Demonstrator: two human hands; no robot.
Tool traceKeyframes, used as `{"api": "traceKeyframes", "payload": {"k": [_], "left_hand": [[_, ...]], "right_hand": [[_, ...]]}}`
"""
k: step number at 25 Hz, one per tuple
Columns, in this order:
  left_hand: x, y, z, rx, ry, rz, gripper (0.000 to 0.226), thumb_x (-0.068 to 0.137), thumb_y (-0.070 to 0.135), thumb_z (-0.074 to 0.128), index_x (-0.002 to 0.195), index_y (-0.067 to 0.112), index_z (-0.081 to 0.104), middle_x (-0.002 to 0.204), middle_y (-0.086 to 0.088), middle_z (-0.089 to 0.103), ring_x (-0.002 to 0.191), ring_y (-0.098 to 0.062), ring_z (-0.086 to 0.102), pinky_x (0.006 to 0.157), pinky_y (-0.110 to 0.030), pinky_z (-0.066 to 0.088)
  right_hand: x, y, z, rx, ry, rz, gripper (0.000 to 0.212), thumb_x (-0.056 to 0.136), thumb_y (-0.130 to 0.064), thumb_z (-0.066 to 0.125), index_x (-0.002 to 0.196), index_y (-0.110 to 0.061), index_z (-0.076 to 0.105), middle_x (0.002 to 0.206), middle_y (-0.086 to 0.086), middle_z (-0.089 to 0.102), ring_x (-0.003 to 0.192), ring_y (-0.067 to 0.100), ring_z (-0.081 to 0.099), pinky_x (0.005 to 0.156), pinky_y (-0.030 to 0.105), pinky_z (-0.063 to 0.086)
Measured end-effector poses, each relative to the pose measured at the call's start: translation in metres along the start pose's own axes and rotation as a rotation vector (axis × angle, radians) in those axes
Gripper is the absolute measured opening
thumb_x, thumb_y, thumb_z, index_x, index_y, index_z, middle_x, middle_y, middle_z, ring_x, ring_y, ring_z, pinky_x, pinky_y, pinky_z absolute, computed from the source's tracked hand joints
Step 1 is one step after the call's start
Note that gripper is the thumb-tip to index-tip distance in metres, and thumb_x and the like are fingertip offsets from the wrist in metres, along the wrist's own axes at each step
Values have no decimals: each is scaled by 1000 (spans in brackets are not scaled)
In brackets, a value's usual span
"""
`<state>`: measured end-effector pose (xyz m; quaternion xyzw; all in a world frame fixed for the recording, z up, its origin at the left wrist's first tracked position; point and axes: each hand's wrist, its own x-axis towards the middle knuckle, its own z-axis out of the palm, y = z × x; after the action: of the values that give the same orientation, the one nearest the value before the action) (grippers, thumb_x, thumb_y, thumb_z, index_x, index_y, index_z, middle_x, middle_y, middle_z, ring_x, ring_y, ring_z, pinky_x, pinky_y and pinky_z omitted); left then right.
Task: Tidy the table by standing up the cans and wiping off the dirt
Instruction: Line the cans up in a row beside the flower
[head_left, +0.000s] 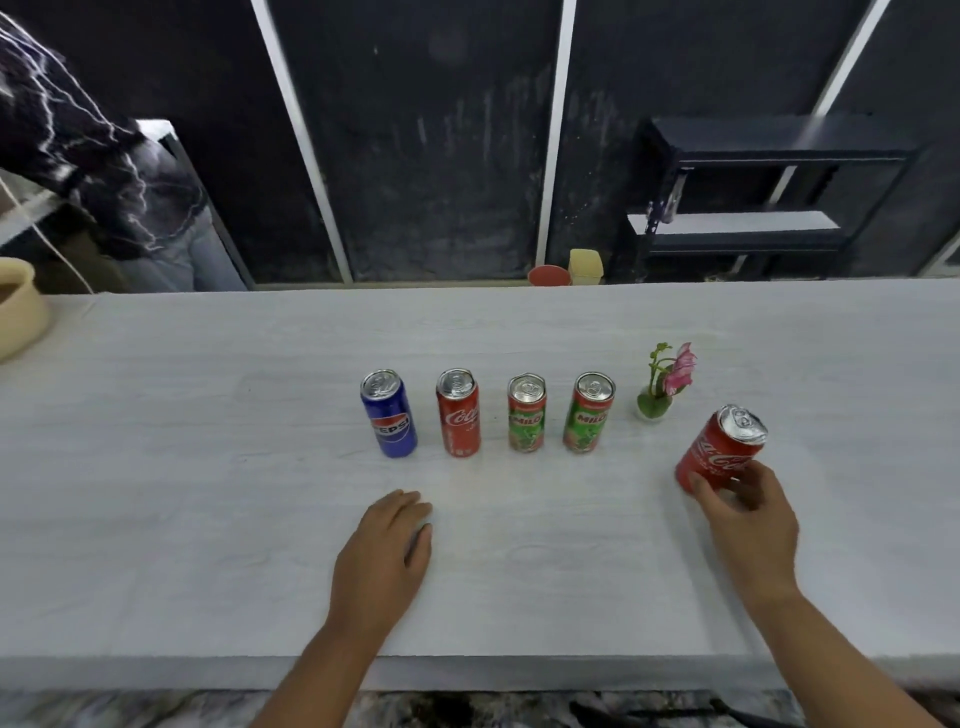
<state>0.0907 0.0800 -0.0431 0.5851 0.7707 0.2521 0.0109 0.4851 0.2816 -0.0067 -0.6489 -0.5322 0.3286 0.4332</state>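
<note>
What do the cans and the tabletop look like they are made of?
Five cans, e.g. the Pepsi can and the Coca-Cola can in the right hand: likely aluminium, with bare silvery pull-tab lids and glossy printed sides. Table: pale matte surface with faint wood grain, perhaps laminate.
</note>
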Motion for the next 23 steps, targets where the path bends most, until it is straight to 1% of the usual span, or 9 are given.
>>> {"api": "traceKeyframes", "payload": {"k": [2,4,6,11,15,17,19,21,23], "left_hand": [[-9,-38,-21,17,42,-40,39,103,41,56,130,23,78,141,5,70,135,-15,63,105,-25,51],[-13,-76,-39,24,66,-70,46,102,46,50,130,23,78,140,6,70,135,-17,62,106,-28,52],[-14,-109,-55,30,83,-96,47,102,49,51,130,22,78,139,4,70,134,-18,62,107,-31,53],[1,-156,-75,2,63,-104,42,100,46,68,131,19,76,142,1,68,136,-20,61,107,-37,56],[20,-182,-88,19,19,-106,42,99,43,73,134,19,74,147,-1,66,142,-22,57,112,-39,53],[23,-186,-88,-7,48,-94,41,98,42,75,132,20,75,145,-1,67,140,-22,58,113,-39,52],[24,-189,-87,-29,68,-83,39,97,43,75,130,20,76,142,0,68,138,-22,59,111,-38,53],[24,-192,-85,-39,77,-85,40,97,44,74,129,21,75,141,1,67,137,-20,59,110,-35,53],[25,-196,-84,-45,80,-88,40,97,45,72,129,22,75,140,2,66,136,-18,58,108,-34,54]], "right_hand": [[-41,-11,25,14,-92,-18,60,74,-57,90,126,-43,64,118,-23,74,112,-2,68,97,30,51],[-81,-28,57,32,-208,-35,58,76,-52,92,126,-47,64,119,-31,72,113,-7,66,99,28,50],[-118,-47,94,49,-314,-77,56,76,-48,94,123,-50,64,119,-36,70,113,-8,67,98,25,49],[-186,-91,187,88,-488,-170,51,77,-44,94,119,-52,66,120,-35,71,112,-8,68,93,18,53],[-210,-119,255,75,-533,-225,54,76,-46,91,125,-37,70,115,-25,75,107,-5,69,95,28,58],[-215,-133,283,59,-542,-230,52,77,-50,88,125,-38,69,112,-26,75,104,-7,68,93,28,58],[-220,-148,310,44,-544,-236,52,79,-53,85,126,-42,67,110,-32,72,103,-12,66,89,25,59],[-222,-162,333,56,-551,-233,50,80,-53,84,126,-51,63,104,-41,69,102,-16,65,87,22,58],[-220,-172,351,66,-548,-213,50,82,-51,84,128,-52,63,103,-43,69,102,-16,66,89,23,58]]}}
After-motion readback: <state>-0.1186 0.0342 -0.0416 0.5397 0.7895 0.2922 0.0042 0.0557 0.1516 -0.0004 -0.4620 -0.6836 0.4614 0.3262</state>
